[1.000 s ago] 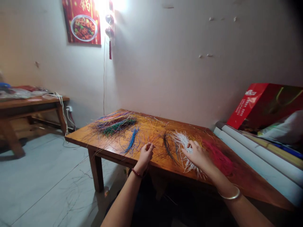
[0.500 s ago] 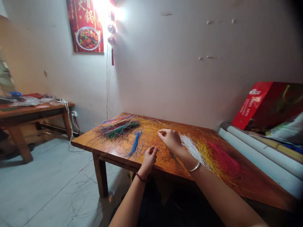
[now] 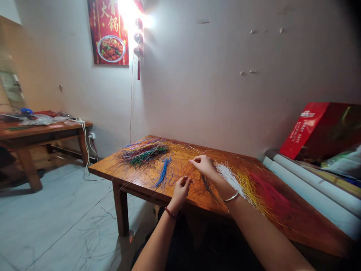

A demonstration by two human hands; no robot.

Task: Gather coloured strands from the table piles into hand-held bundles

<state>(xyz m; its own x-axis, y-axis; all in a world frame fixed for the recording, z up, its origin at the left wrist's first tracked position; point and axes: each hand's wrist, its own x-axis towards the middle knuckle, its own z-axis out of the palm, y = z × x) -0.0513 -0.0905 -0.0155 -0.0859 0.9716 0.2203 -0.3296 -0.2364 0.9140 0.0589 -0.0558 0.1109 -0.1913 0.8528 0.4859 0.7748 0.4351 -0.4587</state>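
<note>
My left hand (image 3: 182, 189) is closed in a pinch near the front edge of the wooden table (image 3: 135, 180). Farther back and to the right, my right hand (image 3: 202, 165) also pinches, fingertips together. Whatever either pinch holds is too thin to make out. Left of my hands lies a blue bundle of strands (image 3: 163, 173). A dark bundle of strands (image 3: 207, 185) lies partly beneath my right forearm. White strands (image 3: 229, 177), yellow strands (image 3: 251, 190) and a red mesh-like bundle (image 3: 270, 194) spread out to the right. Green strands (image 3: 148, 156) sit in a mixed-colour pile at the back left.
White rolls (image 3: 310, 192) lie along the table's right side, with a red box (image 3: 304, 130) above them. A second table (image 3: 53, 130) with plastic bags stands at the left, a white cable (image 3: 84, 143) hanging by it. Loose strands (image 3: 93, 233) litter the floor.
The view has shifted slightly, so the scene sits a little farther right and lower. Both hands keep their pinches, nearly in the same place over the table.
</note>
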